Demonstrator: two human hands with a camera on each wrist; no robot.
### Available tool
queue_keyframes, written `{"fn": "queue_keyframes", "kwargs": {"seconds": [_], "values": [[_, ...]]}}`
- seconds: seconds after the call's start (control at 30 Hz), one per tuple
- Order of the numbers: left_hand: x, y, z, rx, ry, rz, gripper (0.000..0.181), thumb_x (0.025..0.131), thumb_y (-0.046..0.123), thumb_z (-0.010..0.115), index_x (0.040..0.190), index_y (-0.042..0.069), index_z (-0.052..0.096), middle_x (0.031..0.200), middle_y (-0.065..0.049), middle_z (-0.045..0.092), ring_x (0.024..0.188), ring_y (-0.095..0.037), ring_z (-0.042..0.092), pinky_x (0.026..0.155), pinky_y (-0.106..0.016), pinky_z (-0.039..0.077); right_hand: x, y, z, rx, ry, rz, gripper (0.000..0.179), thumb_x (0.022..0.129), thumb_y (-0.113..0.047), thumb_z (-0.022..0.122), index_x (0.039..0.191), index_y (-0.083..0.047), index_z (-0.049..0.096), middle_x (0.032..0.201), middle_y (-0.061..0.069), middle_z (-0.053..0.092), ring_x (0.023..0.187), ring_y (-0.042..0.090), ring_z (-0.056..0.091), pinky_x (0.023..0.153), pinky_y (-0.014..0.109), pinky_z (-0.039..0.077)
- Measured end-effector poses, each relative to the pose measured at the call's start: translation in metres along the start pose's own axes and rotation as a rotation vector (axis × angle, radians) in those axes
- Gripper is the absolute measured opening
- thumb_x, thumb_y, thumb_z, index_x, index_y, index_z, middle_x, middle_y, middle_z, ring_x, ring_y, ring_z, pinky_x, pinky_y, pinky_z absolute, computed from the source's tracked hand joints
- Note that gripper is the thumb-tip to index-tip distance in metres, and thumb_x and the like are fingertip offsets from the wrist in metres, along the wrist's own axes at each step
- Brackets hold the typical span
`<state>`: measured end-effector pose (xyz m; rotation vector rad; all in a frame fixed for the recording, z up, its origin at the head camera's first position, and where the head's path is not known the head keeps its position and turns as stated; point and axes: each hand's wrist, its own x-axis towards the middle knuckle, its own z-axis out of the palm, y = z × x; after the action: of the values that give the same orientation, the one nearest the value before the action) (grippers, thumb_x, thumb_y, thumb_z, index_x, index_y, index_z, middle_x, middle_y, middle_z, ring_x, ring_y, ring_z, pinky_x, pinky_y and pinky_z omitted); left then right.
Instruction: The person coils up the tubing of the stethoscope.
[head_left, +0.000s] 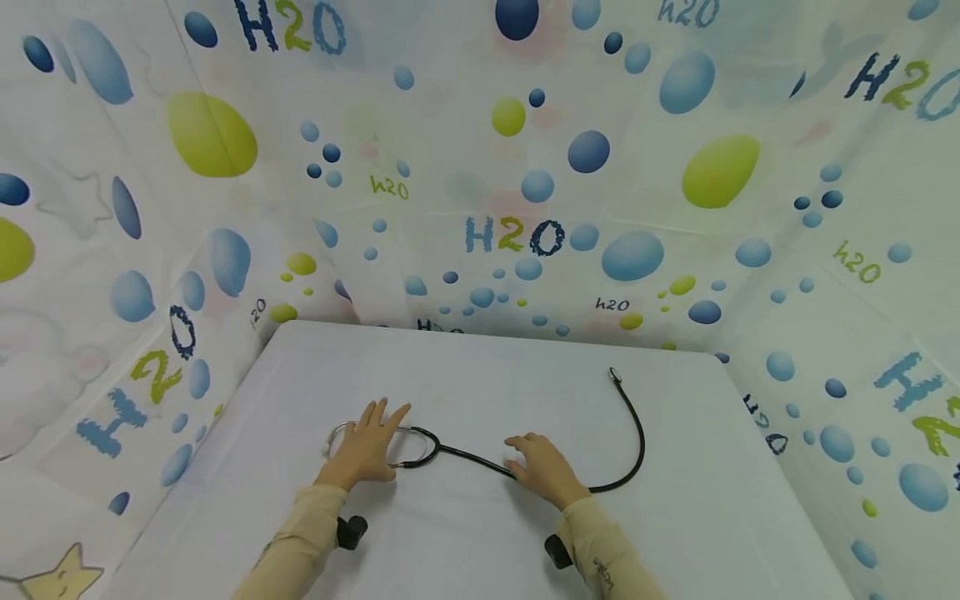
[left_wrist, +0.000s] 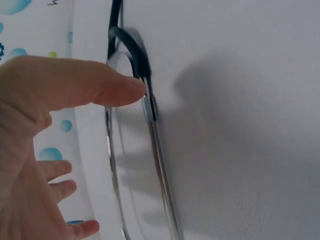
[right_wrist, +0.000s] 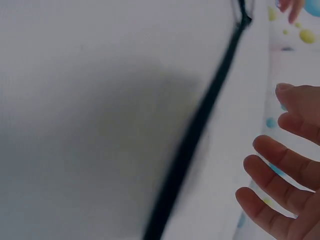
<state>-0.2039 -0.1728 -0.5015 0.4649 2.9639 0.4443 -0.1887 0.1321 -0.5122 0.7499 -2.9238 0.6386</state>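
Note:
A black stethoscope [head_left: 468,455] lies stretched across the white table. Its metal ear tubes [left_wrist: 162,175] point left, and the small chest piece [head_left: 615,375] lies at the far right end of the curved tubing. My left hand [head_left: 367,450] hovers over the ear tubes with its fingers spread. In the left wrist view its thumb tip overlaps the joint between black tubing and metal. My right hand [head_left: 546,468] is above the middle of the tubing, fingers loosely bent and apart. The right wrist view shows the black tube [right_wrist: 192,137] beside these fingers, with nothing held.
The white table [head_left: 697,533] stretches around the stethoscope. Behind it and along both sides hangs a white curtain [head_left: 450,167] printed with blue and green bubbles and H2O lettering. Each sleeve has a dark wrist device [head_left: 351,532] at the cuff.

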Motion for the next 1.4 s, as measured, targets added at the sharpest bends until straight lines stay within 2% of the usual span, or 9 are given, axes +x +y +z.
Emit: {"fn": "queue_keyframes", "kwargs": {"seconds": [0.07, 0.2, 0.37, 0.63, 0.87, 1.03, 1.17, 1.27, 1.4], "values": [[0.003, -0.004, 0.003, -0.005, -0.016, -0.002, 0.098, 0.057, 0.012, 0.082, 0.143, 0.007, 0.035, 0.142, -0.032, 0.032, 0.132, -0.049, 0.027, 0.094, -0.073, 0.024, 0.003, -0.003, 0.011, -0.010, -0.044, 0.009, 0.029, 0.086, -0.018, 0.068, 0.110, -0.002, 0.066, 0.101, 0.013, 0.066, 0.094, 0.029, 0.061, 0.081, 0.041, 0.050], [0.005, -0.011, 0.010, 0.013, -0.050, -0.014, 0.094, 0.056, 0.011, 0.083, 0.140, 0.004, 0.040, 0.129, -0.026, 0.047, 0.123, -0.044, 0.041, 0.094, -0.072, 0.025, 0.006, -0.006, 0.028, -0.060, -0.086, 0.016, 0.026, 0.083, -0.018, 0.072, 0.105, -0.004, 0.069, 0.090, 0.007, 0.065, 0.084, 0.021, 0.061, 0.075, 0.033, 0.050], [0.007, -0.017, 0.019, 0.048, -0.008, -0.004, 0.082, 0.056, 0.012, 0.084, 0.131, 0.001, 0.052, 0.110, -0.018, 0.055, 0.107, -0.038, 0.050, 0.089, -0.067, 0.032, 0.006, -0.006, 0.038, -0.086, -0.043, 0.010, 0.017, 0.080, -0.011, 0.074, 0.095, -0.005, 0.071, 0.083, 0.004, 0.062, 0.077, 0.018, 0.059, 0.069, 0.029, 0.049], [0.006, -0.017, 0.028, 0.112, 0.039, 0.033, 0.073, 0.061, 0.017, 0.080, 0.126, -0.002, 0.054, 0.111, -0.021, 0.057, 0.103, -0.040, 0.053, 0.084, -0.057, 0.041, 0.003, -0.002, 0.035, -0.098, 0.102, -0.050, 0.013, 0.080, 0.004, 0.066, 0.093, 0.001, 0.067, 0.082, 0.010, 0.055, 0.072, 0.022, 0.053, 0.065, 0.030, 0.047], [0.003, -0.009, 0.037, 0.129, 0.142, 0.083, 0.072, 0.063, 0.025, 0.078, 0.124, -0.004, 0.054, 0.108, -0.018, 0.060, 0.099, -0.036, 0.057, 0.078, -0.052, 0.045, 0.014, 0.001, -0.001, -0.028, 0.343, -0.118, 0.016, 0.084, 0.011, 0.061, 0.098, 0.003, 0.062, 0.093, 0.014, 0.048, 0.064, 0.018, 0.060, 0.054, 0.022, 0.049], [0.005, 0.004, 0.037, -0.058, 0.221, 0.125, 0.053, 0.065, 0.024, 0.078, 0.110, 0.001, 0.061, 0.081, -0.001, 0.059, 0.070, -0.015, 0.054, 0.062, -0.032, 0.045, 0.017, 0.004, -0.034, -0.034, 0.445, -0.146, 0.016, 0.083, 0.010, 0.063, 0.098, 0.004, 0.065, 0.091, 0.014, 0.056, 0.070, 0.020, 0.061, 0.058, 0.025, 0.051], [0.008, 0.017, 0.021, -0.280, 0.242, 0.177, 0.043, 0.069, 0.017, 0.081, 0.103, -0.002, 0.063, 0.069, 0.001, 0.056, 0.058, -0.006, 0.044, 0.053, -0.022, 0.039, 0.015, 0.010, -0.052, -0.036, 0.495, -0.127, 0.016, 0.079, 0.011, 0.067, 0.094, 0.004, 0.067, 0.084, 0.012, 0.061, 0.072, 0.022, 0.061, 0.062, 0.030, 0.052], [0.010, 0.026, 0.008, -0.372, 0.260, 0.232, 0.041, 0.072, 0.012, 0.080, 0.105, -0.006, 0.062, 0.067, -0.002, 0.058, 0.055, -0.003, 0.046, 0.050, -0.019, 0.040, 0.012, 0.015, -0.058, -0.044, 0.480, -0.095, 0.015, 0.078, 0.010, 0.068, 0.090, 0.003, 0.067, 0.081, 0.012, 0.063, 0.071, 0.023, 0.061, 0.062, 0.033, 0.051], [0.013, 0.034, -0.002, -0.369, 0.295, 0.248, 0.042, 0.073, 0.008, 0.079, 0.108, -0.008, 0.061, 0.067, 0.001, 0.058, 0.053, -0.001, 0.045, 0.048, -0.018, 0.040, 0.007, 0.015, -0.060, -0.042, 0.391, -0.061, 0.011, 0.077, 0.009, 0.070, 0.086, 0.003, 0.068, 0.078, 0.010, 0.063, 0.068, 0.020, 0.060, 0.060, 0.031, 0.050]]}}
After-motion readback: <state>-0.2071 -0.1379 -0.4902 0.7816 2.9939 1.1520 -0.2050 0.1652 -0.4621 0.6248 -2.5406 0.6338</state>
